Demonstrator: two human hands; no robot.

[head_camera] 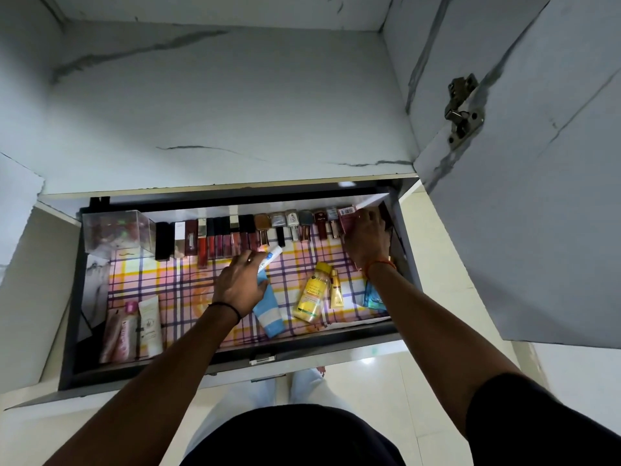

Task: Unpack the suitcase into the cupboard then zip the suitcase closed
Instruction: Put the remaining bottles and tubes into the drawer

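Observation:
An open cupboard drawer [235,359] lined with a checked cloth holds cosmetics. My left hand [240,280] grips a white and blue tube [268,260] near the drawer's middle, above a light blue tube [268,311] lying on the cloth. My right hand [366,238] reaches into the far right corner and holds a small dark pink box [346,216] at the end of a row of lipsticks and nail polish bottles [242,233]. The suitcase is out of view.
A clear plastic box [117,232] stands at the far left. Two tubes [134,329] lie front left. A yellow bottle [311,294], a small yellow tube [336,290] and a teal packet [373,297] lie on the right. The cupboard door [537,196] hangs open at right.

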